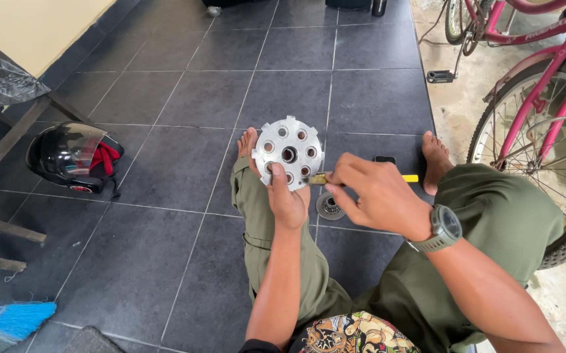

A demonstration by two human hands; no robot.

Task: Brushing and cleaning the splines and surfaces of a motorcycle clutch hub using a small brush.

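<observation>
My left hand [287, 199] holds up a round silver metal disc [289, 151] with several holes, gripping its lower edge. My right hand [371, 195] grips a small tool with a yellow handle [411, 178], its tip touching the disc's lower right rim. A green watch [441, 229] is on my right wrist. I sit on the floor in olive trousers, bare feet out in front.
A small round metal part [329, 206] lies on the dark tiled floor between my legs. A black helmet [73, 157] sits at left beside a wooden bench leg. A pink bicycle [536, 98] stands at right. A blue broom [8, 321] is at bottom left.
</observation>
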